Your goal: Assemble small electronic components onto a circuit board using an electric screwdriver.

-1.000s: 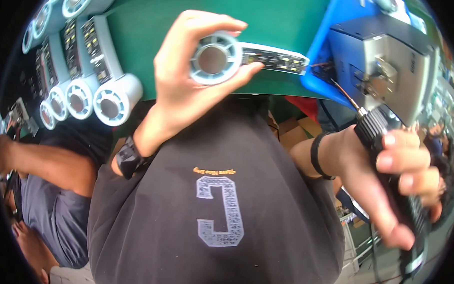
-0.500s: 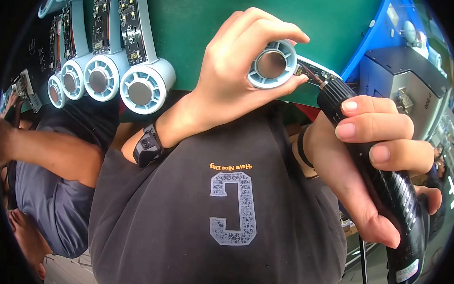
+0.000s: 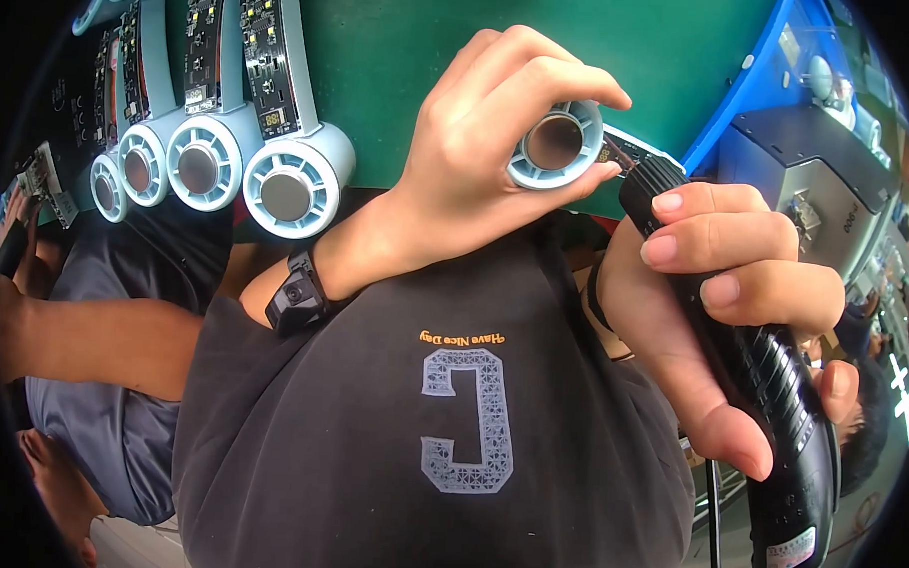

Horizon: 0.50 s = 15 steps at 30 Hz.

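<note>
My left hand (image 3: 479, 155) is closed around a light blue part (image 3: 556, 145) that has a round ringed end and a narrow circuit board running off it. It holds the part just above the front edge of the green mat (image 3: 413, 52). My right hand (image 3: 720, 283) grips a black electric screwdriver (image 3: 785, 426). The screwdriver's front end sits against the board side of the blue part, and its tip is hidden there. A black watch (image 3: 296, 297) is on my left wrist. My dark shirt fills the lower middle.
Several matching light blue parts (image 3: 278, 178) with circuit boards lie in a row on the mat at the upper left. A grey machine (image 3: 809, 166) behind a blue frame (image 3: 747, 89) stands at the upper right. Another person's arm (image 3: 82, 341) and grey shirt are at the left.
My right hand has brought the screwdriver up from the right until its front end meets the blue part. My left hand has shifted the part right and slightly down, still gripped.
</note>
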Tool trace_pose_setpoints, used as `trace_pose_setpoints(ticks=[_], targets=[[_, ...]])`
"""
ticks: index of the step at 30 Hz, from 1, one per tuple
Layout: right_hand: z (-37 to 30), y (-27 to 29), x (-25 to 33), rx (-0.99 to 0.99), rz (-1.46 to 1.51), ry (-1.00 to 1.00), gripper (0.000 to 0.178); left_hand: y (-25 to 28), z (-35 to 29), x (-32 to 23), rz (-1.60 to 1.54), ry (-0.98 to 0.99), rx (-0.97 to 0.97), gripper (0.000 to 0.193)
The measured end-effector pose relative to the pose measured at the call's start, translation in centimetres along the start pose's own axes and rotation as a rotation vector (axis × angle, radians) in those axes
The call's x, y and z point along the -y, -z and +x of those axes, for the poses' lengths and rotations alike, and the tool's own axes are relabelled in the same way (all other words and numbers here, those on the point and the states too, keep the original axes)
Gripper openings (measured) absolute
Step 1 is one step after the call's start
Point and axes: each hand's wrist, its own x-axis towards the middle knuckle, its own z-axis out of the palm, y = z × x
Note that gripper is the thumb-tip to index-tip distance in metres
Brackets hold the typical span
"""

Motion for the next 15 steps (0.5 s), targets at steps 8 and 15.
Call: trace_pose_setpoints(ticks=[8, 15], targets=[[-0.5, -1.8, 0.1, -0.147, 0.163, -0.047, 0.072, 0.0, 0.0, 0.1, 0.019, 0.006, -0.003, 0.053], [0.7, 2.6, 1.8, -0.542, 0.057, 0.038, 0.065, -0.8, 0.8, -0.6, -0.05, 0.031, -0.074, 0.051]])
